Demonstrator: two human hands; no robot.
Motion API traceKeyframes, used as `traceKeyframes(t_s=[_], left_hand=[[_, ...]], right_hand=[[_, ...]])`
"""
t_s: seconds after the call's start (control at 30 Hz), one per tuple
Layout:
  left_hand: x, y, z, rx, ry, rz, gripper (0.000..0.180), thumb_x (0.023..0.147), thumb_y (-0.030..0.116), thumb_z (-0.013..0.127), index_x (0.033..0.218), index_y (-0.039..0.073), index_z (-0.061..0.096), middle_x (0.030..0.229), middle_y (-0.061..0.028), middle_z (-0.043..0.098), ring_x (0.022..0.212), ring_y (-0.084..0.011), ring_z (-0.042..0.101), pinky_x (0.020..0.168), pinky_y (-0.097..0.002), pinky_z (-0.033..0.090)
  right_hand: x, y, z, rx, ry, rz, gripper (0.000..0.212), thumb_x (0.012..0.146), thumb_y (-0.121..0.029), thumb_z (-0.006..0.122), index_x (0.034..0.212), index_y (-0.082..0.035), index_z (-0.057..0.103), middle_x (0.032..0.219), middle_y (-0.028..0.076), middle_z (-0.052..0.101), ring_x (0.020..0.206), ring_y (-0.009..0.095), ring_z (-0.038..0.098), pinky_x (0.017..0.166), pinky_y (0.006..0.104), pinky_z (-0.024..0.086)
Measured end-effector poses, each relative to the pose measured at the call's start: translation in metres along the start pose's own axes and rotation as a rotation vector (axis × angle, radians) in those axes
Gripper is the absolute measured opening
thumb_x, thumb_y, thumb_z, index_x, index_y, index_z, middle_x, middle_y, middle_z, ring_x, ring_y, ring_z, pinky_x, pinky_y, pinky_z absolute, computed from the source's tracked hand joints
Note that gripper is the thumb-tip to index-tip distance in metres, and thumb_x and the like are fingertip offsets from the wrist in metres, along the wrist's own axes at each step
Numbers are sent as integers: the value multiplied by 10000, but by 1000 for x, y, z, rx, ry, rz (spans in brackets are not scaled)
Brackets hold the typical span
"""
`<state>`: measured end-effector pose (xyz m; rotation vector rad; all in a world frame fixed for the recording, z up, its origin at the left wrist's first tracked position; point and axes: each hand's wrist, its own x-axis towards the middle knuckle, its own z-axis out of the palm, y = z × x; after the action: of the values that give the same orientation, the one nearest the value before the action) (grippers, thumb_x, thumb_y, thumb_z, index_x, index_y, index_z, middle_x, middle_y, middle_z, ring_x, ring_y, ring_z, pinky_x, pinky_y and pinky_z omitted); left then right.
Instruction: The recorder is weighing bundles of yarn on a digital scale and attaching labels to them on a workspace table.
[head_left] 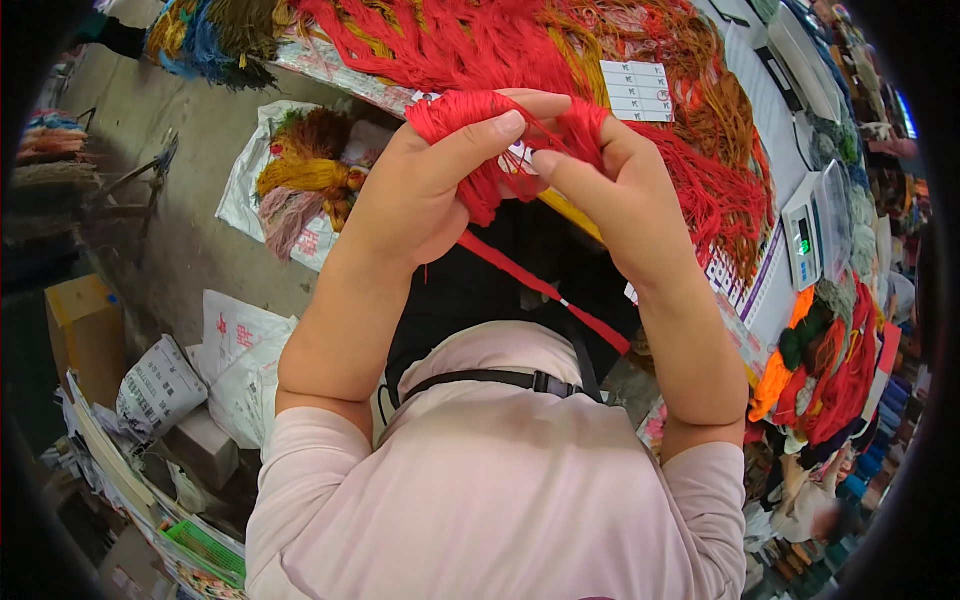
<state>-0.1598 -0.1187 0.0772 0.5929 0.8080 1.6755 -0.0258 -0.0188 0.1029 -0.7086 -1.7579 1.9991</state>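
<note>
A skein of red thread [482, 198] is stretched between my two hands, in front of my chest at the table's near edge. My left hand [415, 185] closes on its left side, the thumb pressing on the strands from above. On the other side, my right hand [635, 205] grips the skein with bent fingers, its thumb beside a small white tag [517, 156] among the strands. Below hangs a narrow red strand bundle [520, 273] with a small white band, slanting down to the right over my dark lap. Strands hide some fingertips.
Red thread heaps [450, 50] and rust-coloured skeins cover the table ahead, with a white printed sheet [637, 92] on top. A digital scale [803, 235] stands at the right, near orange skeins [770, 385]. Leftward are a white sack [240, 190] under mixed skeins and a cardboard box [85, 330].
</note>
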Motion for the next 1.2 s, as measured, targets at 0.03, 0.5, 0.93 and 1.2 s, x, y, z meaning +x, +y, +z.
traceKeyframes(t_s=[0.03, 0.5, 0.93, 1.2], left_hand=[[0, 0, 1, 16, 16, 13, 342, 941, 155, 485, 1201, -53, 559, 1191, -137, 601, 1011, -174, 591, 898, -307, 460], [-5, 7, -9, -33, 16, -16, 464, 985, 239, 370, 1305, -89, 438, 1230, -159, 563, 1059, -203, 574, 914, -318, 453], [-4, 11, -13, -76, -14, -33, 469, 989, 248, 361, 1325, -75, 421, 1302, -148, 511, 1043, -164, 561, 925, -317, 429], [-12, 20, -24, 42, -99, 29, 459, 844, 48, 576, 1276, -65, 467, 1135, -115, 579, 990, -173, 589, 893, -321, 452]], right_hand=[[-1, 1, 1, -42, -5, 25, 224, 830, -80, 627, 1024, 31, 615, 898, 30, 643, 776, 73, 578, 690, 216, 458], [-2, 1, -1, -105, 28, -7, 164, 843, -71, 632, 993, -4, 633, 885, 20, 646, 839, 71, 571, 773, 220, 436], [6, 3, 10, -331, -80, -13, 152, 783, -124, 709, 831, 12, 663, 696, -8, 600, 663, 42, 533, 568, 234, 432], [2, -1, 6, -133, -106, 57, 142, 822, -125, 695, 879, 0, 658, 796, 1, 632, 746, 52, 545, 667, 214, 434]])
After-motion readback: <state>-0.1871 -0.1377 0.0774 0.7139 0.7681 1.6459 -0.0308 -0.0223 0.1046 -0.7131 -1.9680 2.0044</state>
